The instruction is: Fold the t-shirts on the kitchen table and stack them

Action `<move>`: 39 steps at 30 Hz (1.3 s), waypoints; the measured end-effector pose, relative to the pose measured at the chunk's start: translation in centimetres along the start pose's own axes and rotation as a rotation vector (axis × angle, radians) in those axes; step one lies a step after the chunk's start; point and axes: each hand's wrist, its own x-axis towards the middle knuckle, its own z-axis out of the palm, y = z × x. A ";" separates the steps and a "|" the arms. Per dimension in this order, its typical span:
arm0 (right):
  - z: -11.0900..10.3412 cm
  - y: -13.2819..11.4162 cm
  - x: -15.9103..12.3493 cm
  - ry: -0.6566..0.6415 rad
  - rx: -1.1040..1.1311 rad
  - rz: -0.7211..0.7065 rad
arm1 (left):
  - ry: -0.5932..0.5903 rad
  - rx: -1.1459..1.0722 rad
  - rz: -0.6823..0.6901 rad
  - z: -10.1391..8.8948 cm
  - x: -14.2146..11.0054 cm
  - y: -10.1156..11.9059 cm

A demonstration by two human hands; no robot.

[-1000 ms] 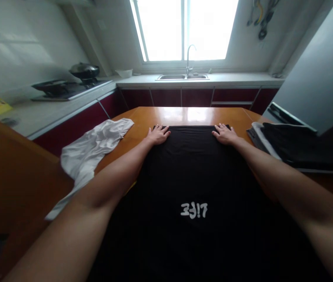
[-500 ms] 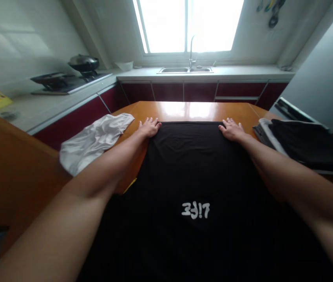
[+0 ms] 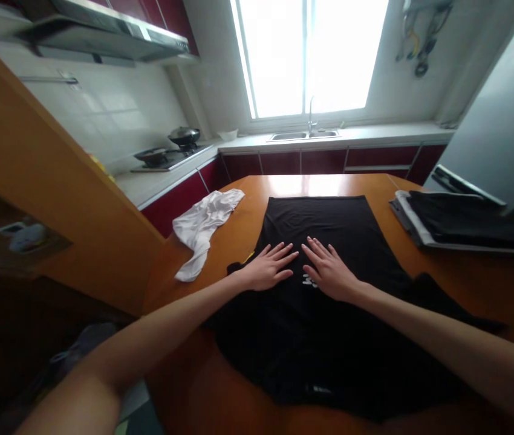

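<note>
A black T-shirt (image 3: 320, 344) lies spread on the wooden table (image 3: 193, 374), its hem at the far side and its neck towards me. My left hand (image 3: 270, 267) rests flat on the middle of the shirt, fingers spread. Close beside it, my right hand (image 3: 329, 269) also lies flat with fingers apart, partly covering the white print (image 3: 308, 280) on the cloth. Neither hand grips the fabric. One sleeve (image 3: 456, 305) reaches out to the right; the left sleeve is mostly hidden by my forearm.
A crumpled white cloth (image 3: 207, 223) lies at the table's left edge. Folded dark and grey garments (image 3: 461, 220) are stacked on the right. Beyond the table are a counter with a sink (image 3: 305, 135), a stove with a lidded wok (image 3: 184, 135), and a fridge (image 3: 488, 115).
Both hands have moved from the shirt's far hem corners back towards me, and inward to its middle. The camera view has risen and shows more of the room and the shirt's neck.
</note>
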 end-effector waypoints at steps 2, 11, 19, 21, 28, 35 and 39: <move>0.1 -0.8 -1.6 -0.014 0.005 0.019 | 0.017 -0.002 -0.036 0.1 -0.7 0.2; -0.8 -4.2 -5.1 0.013 0.034 0.268 | 0.188 -0.043 -0.107 0.8 -1.9 7.3; -0.3 -5.6 -7.2 0.010 0.035 0.288 | 0.206 -0.051 -0.154 3.3 -3.2 9.9; -0.4 -5.9 -7.3 -0.007 0.041 0.256 | 0.201 -0.065 -0.132 3.1 -3.1 10.1; -0.2 -6.0 -7.6 -0.011 0.037 0.249 | 0.259 -0.069 -0.185 3.1 -2.3 10.2; 0.1 -5.5 -7.5 -0.021 0.037 0.259 | 0.249 -0.122 -0.184 3.2 -2.7 9.1; 0.2 -5.3 -7.4 -0.024 0.028 0.259 | 0.260 -0.137 -0.182 2.9 -2.7 8.9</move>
